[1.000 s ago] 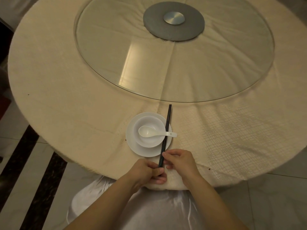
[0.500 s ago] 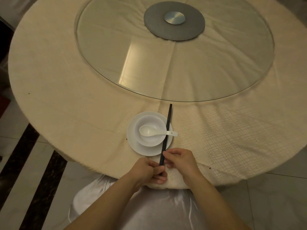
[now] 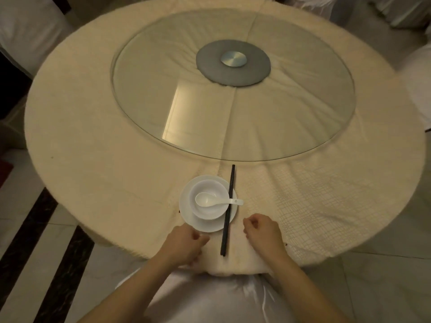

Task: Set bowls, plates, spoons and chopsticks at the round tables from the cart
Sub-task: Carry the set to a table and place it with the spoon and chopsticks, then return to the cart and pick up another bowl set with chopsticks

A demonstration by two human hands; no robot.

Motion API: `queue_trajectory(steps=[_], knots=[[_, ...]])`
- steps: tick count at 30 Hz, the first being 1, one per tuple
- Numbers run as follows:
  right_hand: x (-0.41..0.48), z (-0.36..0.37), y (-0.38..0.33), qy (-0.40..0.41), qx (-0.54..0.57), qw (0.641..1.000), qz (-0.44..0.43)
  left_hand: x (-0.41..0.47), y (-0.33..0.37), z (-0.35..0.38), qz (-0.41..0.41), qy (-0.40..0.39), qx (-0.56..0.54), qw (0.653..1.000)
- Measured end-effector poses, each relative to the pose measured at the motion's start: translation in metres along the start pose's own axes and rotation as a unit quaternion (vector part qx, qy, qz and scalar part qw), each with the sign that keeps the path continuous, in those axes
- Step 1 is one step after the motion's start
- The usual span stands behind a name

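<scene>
The chopsticks [image 3: 227, 210] lie on the bench [image 3: 98, 141], leaning on the plate's [image 3: 186, 201] right rim beside bowl [image 3: 208, 199] and spoon [image 3: 218, 201]. Both hands [image 3: 184, 243] [image 3: 262, 231] are loosely curled, apparently empty, near either side. The light, stiff, probably slippery sticks are best pinched at their near ends.

You see a rough cream cloth [image 3: 116, 164] on the table, a smooth clear glass turntable [image 3: 303, 108] with a shiny metal hub [image 3: 233, 59], glossy white bowl [image 3: 210, 212], plate [image 3: 186, 213] and spoon [image 3: 217, 201], and matt black chopsticks [image 3: 228, 210].
</scene>
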State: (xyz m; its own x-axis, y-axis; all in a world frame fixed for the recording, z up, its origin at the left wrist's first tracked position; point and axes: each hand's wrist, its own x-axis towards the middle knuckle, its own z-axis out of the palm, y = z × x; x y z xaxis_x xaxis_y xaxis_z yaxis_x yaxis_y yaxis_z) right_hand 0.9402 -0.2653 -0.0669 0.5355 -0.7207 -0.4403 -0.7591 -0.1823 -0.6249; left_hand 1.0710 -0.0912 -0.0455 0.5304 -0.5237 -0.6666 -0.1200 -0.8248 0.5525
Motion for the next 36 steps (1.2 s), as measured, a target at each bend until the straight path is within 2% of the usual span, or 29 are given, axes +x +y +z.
queue_trajectory(steps=[3,6,10,14,18,23,26,30,34,36], knots=[[-0.009,-0.036,-0.028,0.051,-0.118,0.990,-0.062,-0.010,0.021,-0.047,0.046,0.066,0.088,0.993],[-0.020,-0.079,-0.076,0.068,-0.193,0.973,-0.106,-0.024,0.063,-0.097,0.115,0.141,0.152,0.971],[-0.053,-0.143,-0.143,0.108,-0.284,0.941,-0.150,-0.054,0.132,-0.155,0.213,0.180,0.212,0.937],[-0.112,-0.200,-0.194,0.186,-0.327,0.915,-0.146,-0.099,0.198,-0.193,0.326,0.200,0.243,0.891],[-0.180,-0.248,-0.215,0.285,-0.321,0.892,-0.140,-0.151,0.252,-0.202,0.448,0.213,0.226,0.839],[-0.275,-0.296,-0.196,0.405,-0.329,0.849,-0.091,-0.211,0.305,-0.161,0.566,0.154,0.226,0.778],[-0.341,-0.320,-0.157,0.465,-0.325,0.823,-0.007,-0.261,0.337,-0.107,0.631,0.111,0.247,0.727],[-0.402,-0.331,-0.110,0.479,-0.306,0.821,0.055,-0.300,0.360,-0.047,0.672,0.089,0.291,0.675],[-0.490,-0.337,-0.033,0.501,-0.286,0.792,0.200,-0.363,0.374,0.047,0.741,0.030,0.308,0.596],[-0.533,-0.333,0.005,0.503,-0.272,0.775,0.270,-0.395,0.374,0.096,0.759,-0.001,0.314,0.570]])
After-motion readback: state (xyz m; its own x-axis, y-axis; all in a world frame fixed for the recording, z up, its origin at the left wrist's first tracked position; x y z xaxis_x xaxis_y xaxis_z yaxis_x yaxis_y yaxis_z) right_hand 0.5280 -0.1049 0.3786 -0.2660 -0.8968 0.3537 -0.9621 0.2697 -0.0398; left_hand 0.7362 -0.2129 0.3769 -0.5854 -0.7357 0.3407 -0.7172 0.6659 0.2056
